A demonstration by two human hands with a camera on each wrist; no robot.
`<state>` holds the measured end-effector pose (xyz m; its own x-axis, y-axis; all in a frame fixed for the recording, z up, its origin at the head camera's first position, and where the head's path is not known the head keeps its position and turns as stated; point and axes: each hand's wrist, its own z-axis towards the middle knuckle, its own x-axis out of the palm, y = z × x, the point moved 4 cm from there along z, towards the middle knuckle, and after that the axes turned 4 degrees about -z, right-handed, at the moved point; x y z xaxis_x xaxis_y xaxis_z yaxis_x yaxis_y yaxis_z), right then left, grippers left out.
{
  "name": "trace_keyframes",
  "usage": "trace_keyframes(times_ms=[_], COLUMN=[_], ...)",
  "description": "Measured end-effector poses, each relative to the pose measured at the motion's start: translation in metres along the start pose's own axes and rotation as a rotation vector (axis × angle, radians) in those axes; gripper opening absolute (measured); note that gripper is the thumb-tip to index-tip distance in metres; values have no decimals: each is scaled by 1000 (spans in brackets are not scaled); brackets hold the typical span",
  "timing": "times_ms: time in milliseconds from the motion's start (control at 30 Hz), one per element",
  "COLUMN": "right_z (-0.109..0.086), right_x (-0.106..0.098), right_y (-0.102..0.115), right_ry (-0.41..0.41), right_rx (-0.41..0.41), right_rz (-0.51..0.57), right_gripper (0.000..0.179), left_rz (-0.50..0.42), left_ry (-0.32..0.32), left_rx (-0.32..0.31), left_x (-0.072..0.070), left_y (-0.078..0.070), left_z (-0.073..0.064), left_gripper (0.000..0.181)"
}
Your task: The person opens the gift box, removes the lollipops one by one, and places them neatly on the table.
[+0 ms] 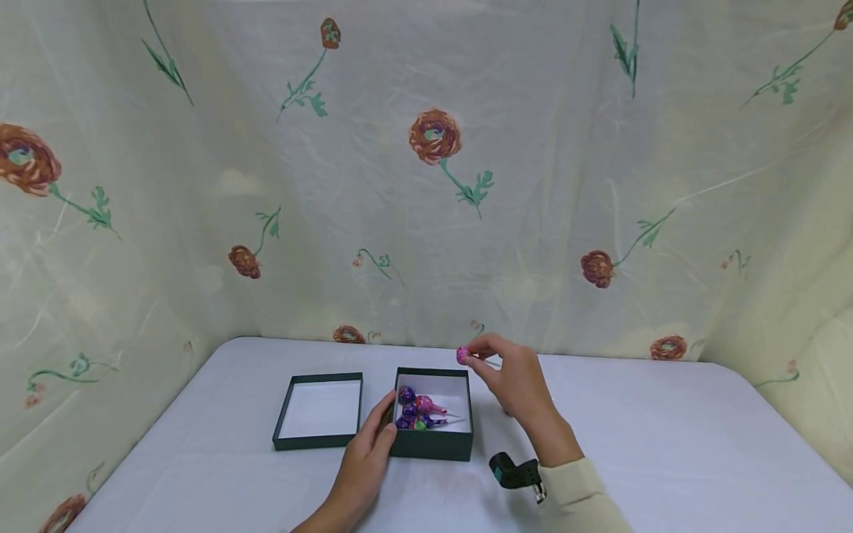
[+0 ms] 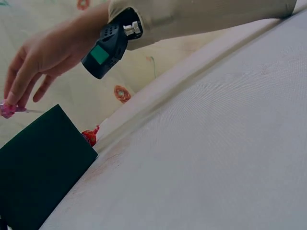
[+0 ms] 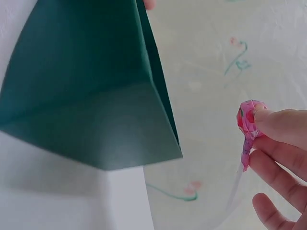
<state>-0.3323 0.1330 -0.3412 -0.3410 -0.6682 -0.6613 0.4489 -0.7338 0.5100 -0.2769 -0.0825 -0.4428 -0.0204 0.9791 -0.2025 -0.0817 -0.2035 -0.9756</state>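
Pinched between thumb and fingers of my right hand (image 1: 520, 374), a pink-wrapped lollipop (image 3: 248, 120) is held up above the back right corner of a dark green box (image 1: 432, 446). Its white stick points away from the box in the head view. My left hand (image 1: 363, 455) grips the box at its left side, thumb near the front corner. Inside the box lie several wrapped lollipops (image 1: 410, 409), purple, pink and green, at the left of the white interior. Beside the box, a red-wrapped lollipop (image 2: 89, 136) shows past its edge in the left wrist view; my right hand mostly hides it from the head view.
A shallow dark green lid (image 1: 320, 443) with a white inside lies left of the box. Both stand on a white-covered table (image 1: 640, 437). A floral curtain (image 1: 520, 185) hangs behind and at the sides. A black wrist camera (image 1: 513, 471) juts from the right sleeve.
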Motion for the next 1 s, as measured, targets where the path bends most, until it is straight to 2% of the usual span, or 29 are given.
trace_keyframes(times_ms=[633, 1000], right_z=[0, -1], right_x=[-5, -1], right_y=[-45, -68], right_ry=[65, 100], right_rx=[145, 178], right_rz=[-74, -90], right_gripper=[15, 16], left_rz=[-16, -8], left_ry=[9, 12], left_rx=[-7, -25], left_x=[0, -1], left_y=[-1, -1], left_z=[0, 0], left_gripper=[47, 47])
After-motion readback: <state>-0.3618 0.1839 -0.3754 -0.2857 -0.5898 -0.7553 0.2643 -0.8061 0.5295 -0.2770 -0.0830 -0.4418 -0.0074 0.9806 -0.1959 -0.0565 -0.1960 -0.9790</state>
